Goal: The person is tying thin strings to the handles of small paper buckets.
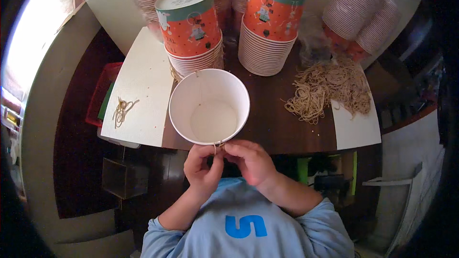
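A white paper bucket [210, 110] tilts toward me at the table's near edge, its open mouth and white inside facing up. A thin tan cord passes through its far wall, and another bit of cord shows at the near rim. My left hand [203, 165] pinches the cord at that near rim between thumb and forefinger. Close beside it, my right hand [251, 160] has its fingertips pressed together on the same cord. Part of the cord between the fingers is hidden.
Behind the bucket stand two upside-down stacks of orange and green paper buckets, a left stack [191, 33] and a right stack [270, 28]. A pile of tan cords [330, 88] lies right; a few loose cords [123, 111] lie left. Plastic-wrapped bucket stacks [356, 9] stand farther back.
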A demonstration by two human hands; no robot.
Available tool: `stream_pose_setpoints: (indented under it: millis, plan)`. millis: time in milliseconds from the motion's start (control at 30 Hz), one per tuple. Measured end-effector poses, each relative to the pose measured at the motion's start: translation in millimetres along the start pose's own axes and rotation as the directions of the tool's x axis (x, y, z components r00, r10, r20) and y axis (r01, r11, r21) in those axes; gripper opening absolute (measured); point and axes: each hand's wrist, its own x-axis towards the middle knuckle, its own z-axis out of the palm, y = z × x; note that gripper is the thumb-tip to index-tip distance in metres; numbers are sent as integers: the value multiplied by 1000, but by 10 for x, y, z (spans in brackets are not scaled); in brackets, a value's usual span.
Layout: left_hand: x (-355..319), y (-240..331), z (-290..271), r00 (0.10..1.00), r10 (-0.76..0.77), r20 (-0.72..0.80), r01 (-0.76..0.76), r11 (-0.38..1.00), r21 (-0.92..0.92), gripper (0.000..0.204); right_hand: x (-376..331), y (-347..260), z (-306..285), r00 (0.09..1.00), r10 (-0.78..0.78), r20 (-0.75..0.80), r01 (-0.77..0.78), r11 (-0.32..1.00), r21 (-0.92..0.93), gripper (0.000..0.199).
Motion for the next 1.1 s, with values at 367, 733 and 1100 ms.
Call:
stream_pose_setpoints:
  millis: [367, 733, 1100]
  plan:
    - [125, 104, -31, 953, 278, 120, -302, 875, 379, 22, -5, -20, -42, 994, -95, 57, 101, 990, -103, 19]
    - [48, 50, -90, 983, 82, 166, -117, 971, 209, 14, -6, -116, 58, 999, -16, 52, 20, 998, -65, 19]
    - [-9, 34, -147, 976, -207, 71, 216, 962, -169, 6, 74, -122, -69, 972, -217, 87, 225, 772, -595, 19]
